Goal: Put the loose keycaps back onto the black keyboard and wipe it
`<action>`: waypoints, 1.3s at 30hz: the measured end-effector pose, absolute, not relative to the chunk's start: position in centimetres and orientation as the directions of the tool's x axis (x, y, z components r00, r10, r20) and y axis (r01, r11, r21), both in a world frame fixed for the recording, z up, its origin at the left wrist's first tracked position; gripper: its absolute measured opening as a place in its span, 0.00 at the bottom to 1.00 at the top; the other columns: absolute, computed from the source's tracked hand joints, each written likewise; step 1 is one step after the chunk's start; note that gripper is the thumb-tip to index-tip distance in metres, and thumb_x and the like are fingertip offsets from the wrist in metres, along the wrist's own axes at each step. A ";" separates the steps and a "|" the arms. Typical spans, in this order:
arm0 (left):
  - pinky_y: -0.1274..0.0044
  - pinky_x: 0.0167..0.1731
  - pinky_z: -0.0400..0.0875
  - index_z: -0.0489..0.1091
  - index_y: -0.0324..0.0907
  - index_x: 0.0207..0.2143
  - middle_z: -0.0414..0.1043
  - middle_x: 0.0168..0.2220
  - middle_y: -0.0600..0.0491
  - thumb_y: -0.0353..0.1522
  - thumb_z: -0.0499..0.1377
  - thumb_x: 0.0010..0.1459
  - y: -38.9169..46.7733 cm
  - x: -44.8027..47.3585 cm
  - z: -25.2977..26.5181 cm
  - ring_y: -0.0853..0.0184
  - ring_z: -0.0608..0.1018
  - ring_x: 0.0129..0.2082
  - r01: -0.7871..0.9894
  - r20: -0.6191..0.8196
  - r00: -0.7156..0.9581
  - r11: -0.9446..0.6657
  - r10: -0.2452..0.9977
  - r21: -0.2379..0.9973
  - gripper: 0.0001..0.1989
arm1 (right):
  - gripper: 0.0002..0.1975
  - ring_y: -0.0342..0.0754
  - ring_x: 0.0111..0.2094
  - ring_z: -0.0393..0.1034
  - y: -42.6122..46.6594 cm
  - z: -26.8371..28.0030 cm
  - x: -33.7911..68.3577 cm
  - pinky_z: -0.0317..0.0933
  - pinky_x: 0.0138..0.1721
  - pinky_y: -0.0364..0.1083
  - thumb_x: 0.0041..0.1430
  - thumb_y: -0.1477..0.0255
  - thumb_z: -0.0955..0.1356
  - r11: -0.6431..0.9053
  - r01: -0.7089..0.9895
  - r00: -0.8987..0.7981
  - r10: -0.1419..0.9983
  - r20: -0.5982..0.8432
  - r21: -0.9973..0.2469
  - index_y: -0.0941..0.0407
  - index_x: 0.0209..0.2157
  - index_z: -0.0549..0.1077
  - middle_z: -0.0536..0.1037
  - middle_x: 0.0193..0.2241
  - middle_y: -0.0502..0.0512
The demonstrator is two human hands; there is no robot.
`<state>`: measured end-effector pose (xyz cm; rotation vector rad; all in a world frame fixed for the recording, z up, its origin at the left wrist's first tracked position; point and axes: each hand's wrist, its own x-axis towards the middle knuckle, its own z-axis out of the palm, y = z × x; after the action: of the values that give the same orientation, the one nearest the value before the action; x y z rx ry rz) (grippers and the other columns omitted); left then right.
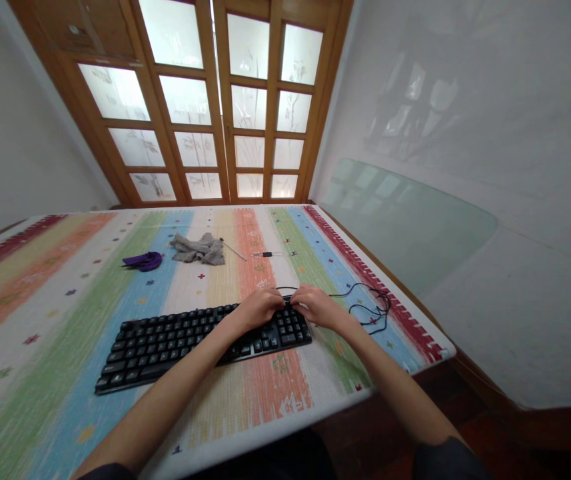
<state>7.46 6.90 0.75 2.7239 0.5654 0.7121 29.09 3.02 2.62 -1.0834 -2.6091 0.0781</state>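
A black keyboard [175,340] lies at a slant on the striped tablecloth, with its number pad at the right end. Over the upper edge of that end, my left hand [261,307] is closed, its fingertips pinched together at the keys. Close beside it, my right hand [318,307] is closed in a similar pinch at the top right corner. Whatever the fingertips hold is too small and covered to make out. A black cable [372,310] runs out from behind my hands and lies in loose loops to the right.
Beyond the keyboard lie a purple strip-like bundle [144,261], a crumpled grey cloth [199,249], a thin light stick [235,250] and a small wire tool with a black middle [267,254]. A wall [525,267] borders the table's right side; wooden glazed doors [222,120] stand behind.
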 end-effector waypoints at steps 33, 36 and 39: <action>0.75 0.39 0.70 0.78 0.39 0.32 0.78 0.31 0.51 0.22 0.63 0.55 6.5 7.6 1.1 0.66 0.77 0.33 0.395 0.337 0.724 -0.762 0.602 0.513 0.06 | 0.09 0.51 0.41 0.71 1.2 1.9 28.1 0.65 0.47 0.50 0.58 0.79 0.66 0.623 0.748 -0.552 0.776 0.305 -0.229 0.58 0.35 0.79 0.80 0.37 0.58; 0.75 0.39 0.71 0.79 0.40 0.32 0.79 0.32 0.51 0.22 0.62 0.56 6.8 7.6 0.5 0.66 0.78 0.34 0.332 0.377 0.734 -0.782 0.565 0.528 0.07 | 0.06 0.50 0.40 0.72 1.4 2.0 28.0 0.64 0.47 0.50 0.60 0.77 0.68 0.626 0.671 -0.485 0.776 0.402 -0.398 0.56 0.35 0.79 0.81 0.37 0.56; 0.76 0.40 0.72 0.79 0.39 0.32 0.79 0.34 0.49 0.22 0.60 0.57 7.0 7.3 0.2 0.66 0.78 0.35 0.315 0.387 0.739 -0.790 0.552 0.526 0.08 | 0.05 0.49 0.39 0.73 1.9 1.7 27.4 0.64 0.45 0.49 0.62 0.75 0.69 0.634 0.624 -0.491 0.773 0.401 -0.458 0.56 0.33 0.78 0.82 0.35 0.54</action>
<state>7.31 6.97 0.23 2.5081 0.6623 0.7500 27.44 1.85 1.74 -1.0878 -2.2727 0.3364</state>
